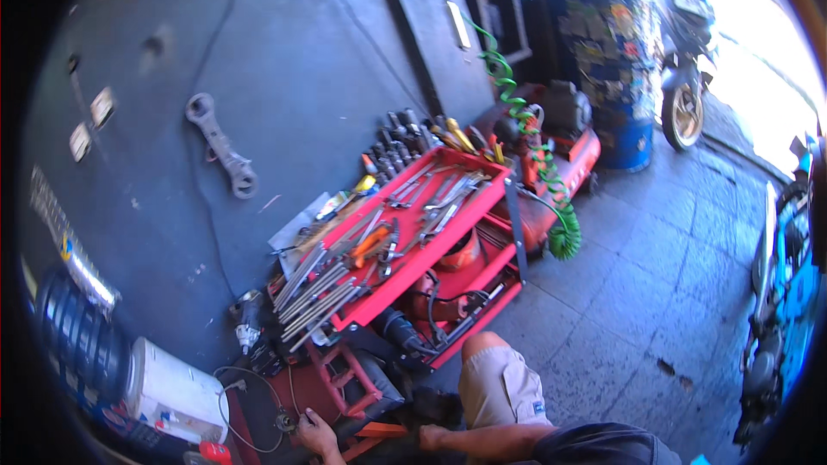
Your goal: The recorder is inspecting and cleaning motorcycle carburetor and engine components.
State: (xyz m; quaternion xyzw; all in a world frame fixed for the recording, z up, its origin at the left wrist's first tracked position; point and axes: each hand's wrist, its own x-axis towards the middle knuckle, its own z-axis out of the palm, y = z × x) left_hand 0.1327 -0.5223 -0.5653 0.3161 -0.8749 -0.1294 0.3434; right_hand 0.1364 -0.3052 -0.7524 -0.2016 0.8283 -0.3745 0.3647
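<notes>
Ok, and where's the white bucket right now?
In the head view, the white bucket is at the lower left, next to the ribbed black container and left of the left hand.

Left hand: low in view, fingers curled, the hand near an orange metal piece; its grip cannot be made out.
Right hand: the hand closes into a loose fist beside a dark, blurred object, just left of the knee in beige shorts.
Red frame: a small stand ahead of the hands.
Red tool cart: the cart tilts across the view, wrenches, long metal rods and an orange-handled tool in its top tray.
Compressor: red tank, green coiled hose hanging in front.
Left edge: white bucket.
Wall: large spanner shape.
Right edge: turquoise motorcycle.
</notes>
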